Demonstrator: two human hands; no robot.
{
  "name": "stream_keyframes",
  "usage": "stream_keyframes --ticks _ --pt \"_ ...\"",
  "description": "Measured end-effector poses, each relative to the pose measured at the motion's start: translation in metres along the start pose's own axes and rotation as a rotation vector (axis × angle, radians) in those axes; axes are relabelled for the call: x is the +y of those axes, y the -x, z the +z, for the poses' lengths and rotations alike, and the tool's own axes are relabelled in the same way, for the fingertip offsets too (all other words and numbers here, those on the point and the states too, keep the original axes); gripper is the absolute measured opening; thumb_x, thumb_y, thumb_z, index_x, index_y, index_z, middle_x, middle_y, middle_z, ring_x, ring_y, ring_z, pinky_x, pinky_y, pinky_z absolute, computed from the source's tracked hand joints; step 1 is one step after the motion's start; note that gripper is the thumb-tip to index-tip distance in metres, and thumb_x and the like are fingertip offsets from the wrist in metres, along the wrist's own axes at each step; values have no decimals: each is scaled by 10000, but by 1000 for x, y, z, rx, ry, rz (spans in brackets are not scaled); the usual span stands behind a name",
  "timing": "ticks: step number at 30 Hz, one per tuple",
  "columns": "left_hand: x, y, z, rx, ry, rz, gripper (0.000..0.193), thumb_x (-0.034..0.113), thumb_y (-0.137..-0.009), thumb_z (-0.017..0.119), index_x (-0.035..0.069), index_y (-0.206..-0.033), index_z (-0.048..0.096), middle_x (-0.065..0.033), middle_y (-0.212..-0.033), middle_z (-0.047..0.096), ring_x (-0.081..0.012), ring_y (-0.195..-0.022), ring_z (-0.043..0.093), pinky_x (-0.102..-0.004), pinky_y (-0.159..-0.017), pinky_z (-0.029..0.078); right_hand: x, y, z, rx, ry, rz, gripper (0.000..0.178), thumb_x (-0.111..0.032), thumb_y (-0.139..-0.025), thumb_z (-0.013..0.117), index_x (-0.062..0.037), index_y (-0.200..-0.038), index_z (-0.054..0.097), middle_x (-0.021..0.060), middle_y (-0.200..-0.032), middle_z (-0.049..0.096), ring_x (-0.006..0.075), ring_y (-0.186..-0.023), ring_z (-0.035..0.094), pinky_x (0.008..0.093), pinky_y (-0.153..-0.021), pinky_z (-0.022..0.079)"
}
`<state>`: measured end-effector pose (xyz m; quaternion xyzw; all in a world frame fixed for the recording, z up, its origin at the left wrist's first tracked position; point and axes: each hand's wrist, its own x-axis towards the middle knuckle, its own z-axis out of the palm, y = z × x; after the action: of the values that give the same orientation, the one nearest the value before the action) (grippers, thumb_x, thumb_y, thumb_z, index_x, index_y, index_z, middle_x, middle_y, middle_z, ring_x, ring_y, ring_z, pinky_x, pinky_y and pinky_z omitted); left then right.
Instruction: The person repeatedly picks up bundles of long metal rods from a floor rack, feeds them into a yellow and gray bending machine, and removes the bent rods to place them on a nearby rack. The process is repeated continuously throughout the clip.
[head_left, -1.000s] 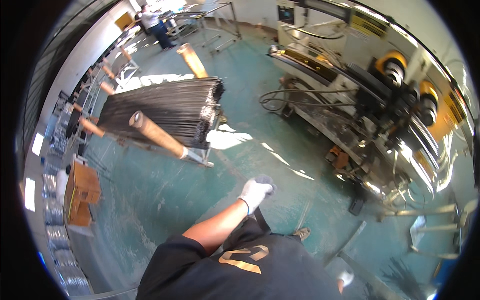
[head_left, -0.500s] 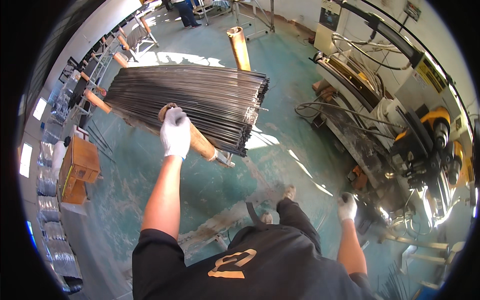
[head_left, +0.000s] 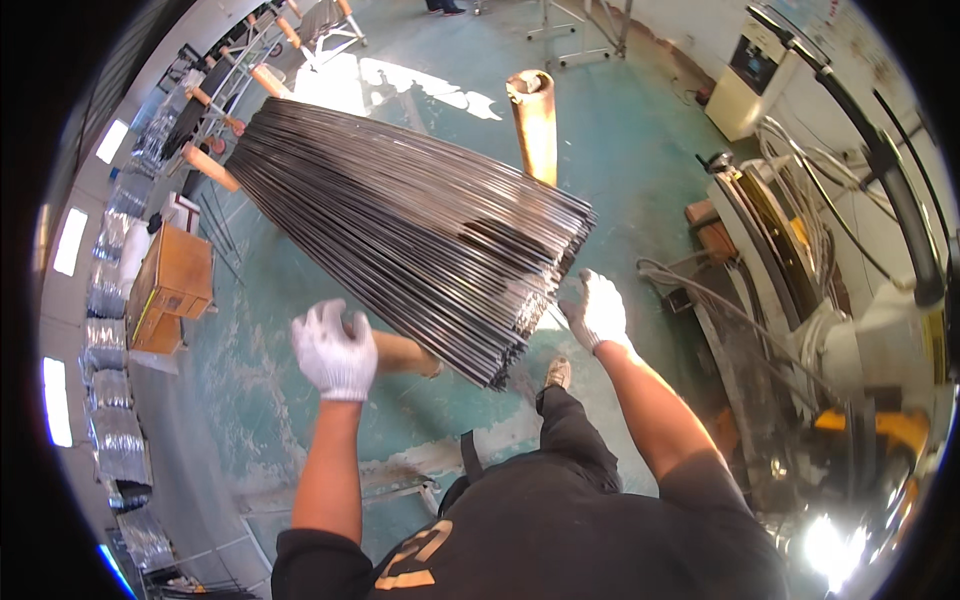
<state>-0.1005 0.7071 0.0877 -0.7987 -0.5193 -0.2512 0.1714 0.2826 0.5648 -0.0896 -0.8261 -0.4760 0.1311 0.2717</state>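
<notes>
Green floor (head_left: 620, 120), scuffed and sunlit in patches, is spread under everything, with a machine (head_left: 775, 235) set along the right and a wooden cabinet (head_left: 180, 275) to the left. Dark rods (head_left: 400, 240) are piled lengthwise across the middle, from the upper left to just ahead of the person, and are flanked at this end by a far post (head_left: 536, 125) and a near post (head_left: 400, 353). Over the top of the near post the left hand (head_left: 335, 350) is placed, gloved, its fingers curled and a gap left at the thumb; whether the post is gripped or only touched cannot be told. Close by the uneven rod ends the right hand (head_left: 598, 308) is raised, its fingers half bent and set narrowly apart from the thumb; a thin rod end seems to be met there, but whether it is pinched cannot be told. Trouble could be caused by the loose stacking: if one rod were pulled at a slant, its neighbours might be dragged along and the pile spilled off its near corner. A shoe (head_left: 558, 373) is planted near those ends and could be struck by anything dropped. If the near post were leaned on hard, it might be tilted and the side support lost. By jagged ends a glove could be snagged, and by a long rod swung right the machine's hoses (head_left: 720, 285) might be caught
</notes>
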Motion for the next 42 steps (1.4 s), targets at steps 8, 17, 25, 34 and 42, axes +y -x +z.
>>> stream_keyframes --ticks 8,17,25,34,42 --pt "24 -22 9 -40 -51 -79 206 98 -879 781 69 -1080 750 -116 -1136 758 -399 -1111 654 -518 -1027 548 -20 -212 73 -154 486 -22 1122 -728 -879 834 48 -1624 517 230 -1525 612 386 -1392 580 493 -1165 464" --pt "32 -36 13 -57 -48 -152 127 87 -851 774 84 -978 760 -113 -1078 769 -414 -1066 676 -582 -1122 529 -11 -203 107 -235 544 -212 410 -294 -1012 694 -4 -1303 707 200 -1231 758 371 -1153 712 483 -974 572" --pt "39 -37 12 -21 -94 -228 89 87 -863 786 94 -943 750 -100 -1069 756 -385 -1117 657 -522 -1058 534 -2 -213 81 -505 359 -212 286 -255 -973 727 -14 -1058 856 287 -1013 837 405 -1023 847 518 -905 664" --pt "47 -19 10 88 89 -329 201 78 -858 791 113 -1043 722 -71 -1168 738 -427 -1265 604 -579 -1201 466 -14 -196 59 -746 53 -183 706 -654 -814 947 14 -1020 847 303 -906 771 477 -891 778 527 -840 607" --pt "74 8 11 143 158 -243 288 28 -844 800 172 -1064 682 -41 -1219 700 -515 -1515 435 -730 -1272 301 -58 -170 34 -761 58 -58 694 -605 -1072 722 78 -1183 780 327 -1072 793 480 -1079 777 544 -949 589"
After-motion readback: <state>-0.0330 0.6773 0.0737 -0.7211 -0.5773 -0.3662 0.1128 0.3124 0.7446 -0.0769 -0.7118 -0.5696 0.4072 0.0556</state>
